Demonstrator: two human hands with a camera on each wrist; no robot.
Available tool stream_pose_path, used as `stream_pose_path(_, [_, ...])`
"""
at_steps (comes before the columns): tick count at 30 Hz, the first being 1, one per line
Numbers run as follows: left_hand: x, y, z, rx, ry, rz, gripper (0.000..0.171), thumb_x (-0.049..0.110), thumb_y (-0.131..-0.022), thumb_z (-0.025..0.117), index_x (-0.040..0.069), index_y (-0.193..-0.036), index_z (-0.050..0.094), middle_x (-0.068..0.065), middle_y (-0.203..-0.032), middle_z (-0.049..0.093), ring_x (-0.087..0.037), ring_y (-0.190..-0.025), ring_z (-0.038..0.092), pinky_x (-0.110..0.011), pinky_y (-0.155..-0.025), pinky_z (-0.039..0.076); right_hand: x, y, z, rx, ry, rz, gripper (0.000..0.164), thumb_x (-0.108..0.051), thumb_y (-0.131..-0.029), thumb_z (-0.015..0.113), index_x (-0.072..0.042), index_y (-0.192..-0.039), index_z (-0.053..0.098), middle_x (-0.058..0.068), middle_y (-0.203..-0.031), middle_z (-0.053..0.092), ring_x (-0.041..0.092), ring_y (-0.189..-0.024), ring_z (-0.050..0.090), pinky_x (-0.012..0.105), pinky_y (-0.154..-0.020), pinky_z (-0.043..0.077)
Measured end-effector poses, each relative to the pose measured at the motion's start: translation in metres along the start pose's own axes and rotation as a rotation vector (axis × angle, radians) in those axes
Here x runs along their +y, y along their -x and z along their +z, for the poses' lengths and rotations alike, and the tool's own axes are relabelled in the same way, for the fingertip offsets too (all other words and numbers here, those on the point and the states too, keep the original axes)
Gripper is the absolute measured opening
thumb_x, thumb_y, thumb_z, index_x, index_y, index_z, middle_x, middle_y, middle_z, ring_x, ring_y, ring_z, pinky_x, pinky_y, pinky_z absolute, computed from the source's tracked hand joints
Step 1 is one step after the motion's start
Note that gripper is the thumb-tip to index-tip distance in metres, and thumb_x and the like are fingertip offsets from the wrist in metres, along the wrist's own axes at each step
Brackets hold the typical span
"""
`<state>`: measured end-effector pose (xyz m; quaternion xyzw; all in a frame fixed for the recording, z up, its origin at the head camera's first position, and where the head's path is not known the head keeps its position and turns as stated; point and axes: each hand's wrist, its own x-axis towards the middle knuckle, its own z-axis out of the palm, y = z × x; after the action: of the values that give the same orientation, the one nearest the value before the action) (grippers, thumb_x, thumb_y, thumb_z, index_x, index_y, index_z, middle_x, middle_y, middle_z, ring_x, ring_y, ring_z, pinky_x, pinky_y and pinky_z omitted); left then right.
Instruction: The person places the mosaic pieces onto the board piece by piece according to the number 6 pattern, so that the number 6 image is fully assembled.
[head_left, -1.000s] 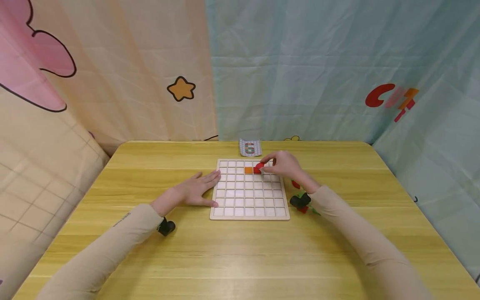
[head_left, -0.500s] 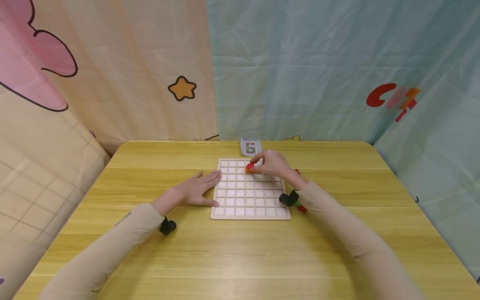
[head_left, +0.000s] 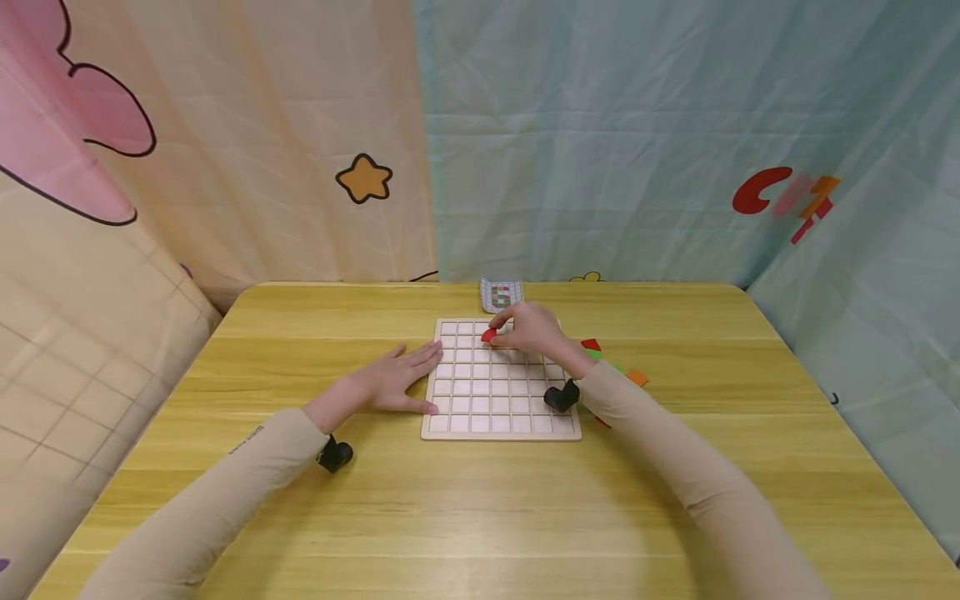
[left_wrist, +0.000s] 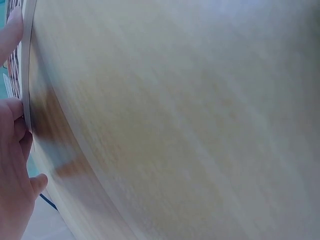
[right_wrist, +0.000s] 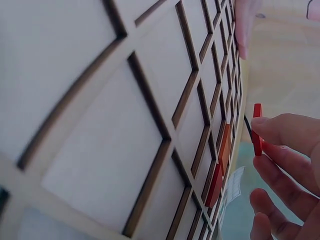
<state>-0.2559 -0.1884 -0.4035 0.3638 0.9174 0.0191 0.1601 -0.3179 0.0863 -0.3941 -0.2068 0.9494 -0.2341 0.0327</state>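
My right hand [head_left: 531, 331] pinches red piece [head_left: 489, 335] above board [head_left: 480, 408], mid-frame; my left hand [head_left: 397, 383], fingers outstretched, touches board's left edge.

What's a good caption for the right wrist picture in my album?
The right hand pinches a red piece above the grid board, where another red piece and an orange piece lie.

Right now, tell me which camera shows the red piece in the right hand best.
The right wrist view: the red piece is large there, nearly edge-on, pinched by the right hand. The head view shows it small, from above; the left wrist view does not show it.
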Motion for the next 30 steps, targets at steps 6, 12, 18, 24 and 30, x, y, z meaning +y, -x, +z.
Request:
stream_pose_path(6, [-0.001, 0.0, 0.0, -0.001, 0.007, -0.004, 0.098, 0.067, -0.089, 0.047, 0.008, -0.155, 0.007, -0.008, -0.163, -0.002, -0.023, -0.151, 0.003, -0.056, -0.12, 0.006, 0.0, -0.003, 0.002, -0.018, -0.041, 0.016, 0.026, -0.036, -0.082, 0.076, -0.023, -0.104, 0.076, -0.004, -0.101, 0.074, 0.013, -0.068, 0.058, 0.023, -0.055, 0.038])
stream_pose_path(12, [-0.002, 0.0, 0.001, -0.008, 0.004, -0.006, 0.099, 0.069, -0.088, 0.046, 0.008, -0.155, 0.007, -0.008, -0.163, -0.002, -0.023, -0.151, 0.003, -0.055, -0.12, 0.006, -0.001, -0.006, 0.006, -0.047, -0.029, -0.014, 0.026, -0.035, -0.081, 0.076, -0.02, -0.103, 0.076, -0.002, -0.1, 0.074, 0.014, -0.079, 0.064, 0.023, -0.06, 0.043])
stream_pose_path(18, [-0.002, -0.001, 0.002, -0.002, 0.008, -0.007, 0.099, 0.07, -0.088, 0.045, 0.009, -0.155, 0.007, -0.007, -0.163, -0.002, -0.022, -0.151, 0.003, -0.055, -0.121, 0.006, -0.001, -0.011, 0.01, -0.061, 0.013, -0.041, 0.025, -0.035, -0.082, 0.076, -0.021, -0.103, 0.076, -0.003, -0.104, 0.074, 0.014, -0.087, 0.066, 0.024, -0.064, 0.048])
stream_pose_path(24, [-0.003, -0.002, 0.003, 0.005, 0.008, -0.008, 0.098, 0.07, -0.088, 0.045, 0.009, -0.155, 0.009, -0.006, -0.163, -0.001, -0.022, -0.151, 0.003, -0.054, -0.121, 0.006, -0.003, -0.011, 0.011, -0.073, 0.026, -0.034, 0.024, -0.032, -0.082, 0.076, -0.021, -0.103, 0.076, -0.002, -0.103, 0.075, 0.016, -0.088, 0.066, 0.026, -0.065, 0.049])
stream_pose_path(30, [-0.002, -0.002, 0.002, -0.001, 0.007, -0.013, 0.098, 0.069, -0.088, 0.046, 0.009, -0.155, 0.009, -0.006, -0.163, -0.001, -0.022, -0.151, 0.004, -0.054, -0.121, 0.007, -0.002, -0.011, 0.012, -0.07, 0.024, -0.039, 0.025, -0.032, -0.082, 0.077, -0.02, -0.103, 0.077, -0.002, -0.104, 0.075, 0.016, -0.091, 0.066, 0.028, -0.07, 0.05])
